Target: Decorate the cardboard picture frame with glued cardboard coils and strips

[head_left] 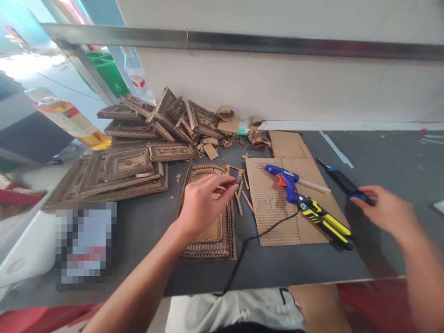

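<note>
My left hand [204, 203] is over a tray-like corrugated cardboard frame [227, 238], hiding part of it. Its thumb and fingertips are pinched on a small cardboard piece [239, 176]. Thin cardboard strips [247, 201] lie loose just right of the frame. My right hand [383, 210] grips the end of a black-and-blue utility knife [343, 180], which points away to the left at the table's right side. Between my hands, a blue glue gun [282, 178] with a white glue stick and yellow-black pliers [324, 219] rest on a cardboard sheet [274, 231].
Stacked cardboard frames [121, 182] and scraps crowd the left and back. A bottle with yellow liquid [74, 120] leans at far left. The glue gun's black cord [243, 252] runs over the front edge. A metal rail [243, 41] crosses the wall behind.
</note>
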Demonstrator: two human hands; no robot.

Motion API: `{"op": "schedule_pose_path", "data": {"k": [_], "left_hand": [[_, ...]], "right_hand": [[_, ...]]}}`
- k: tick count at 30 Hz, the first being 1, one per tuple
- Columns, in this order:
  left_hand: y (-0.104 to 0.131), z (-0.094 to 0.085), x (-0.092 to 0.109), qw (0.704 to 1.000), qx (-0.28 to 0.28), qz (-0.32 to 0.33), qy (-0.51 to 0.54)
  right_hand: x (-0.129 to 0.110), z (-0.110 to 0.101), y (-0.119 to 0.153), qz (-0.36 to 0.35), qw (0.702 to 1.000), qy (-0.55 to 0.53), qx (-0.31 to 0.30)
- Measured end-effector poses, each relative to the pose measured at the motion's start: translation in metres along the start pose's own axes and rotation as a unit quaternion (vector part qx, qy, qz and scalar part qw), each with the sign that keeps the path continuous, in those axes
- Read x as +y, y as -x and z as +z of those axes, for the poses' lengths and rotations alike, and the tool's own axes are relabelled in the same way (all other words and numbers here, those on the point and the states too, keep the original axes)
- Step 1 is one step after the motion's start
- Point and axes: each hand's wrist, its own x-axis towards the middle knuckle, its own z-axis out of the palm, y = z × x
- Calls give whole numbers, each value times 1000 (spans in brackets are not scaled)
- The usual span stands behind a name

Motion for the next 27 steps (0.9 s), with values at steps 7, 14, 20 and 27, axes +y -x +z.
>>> {"op": "schedule_pose_path", "data": {"k": [7,14,20,27], "left_hand": [[13,-22,-10,995,2,19,-101],[23,-23,-20,982,-40,91,-161],[23,-24,-17,976,-47,119,-176],[27,-20,-18,983,-38,84,-159]], "right_hand": [[-10,2,6,-45,997,22,52],[-13,-5,16,-65,996,48,24],[-3,1,2,-71,995,59,49],[-4,6,44,-77,994,6,81]]}}
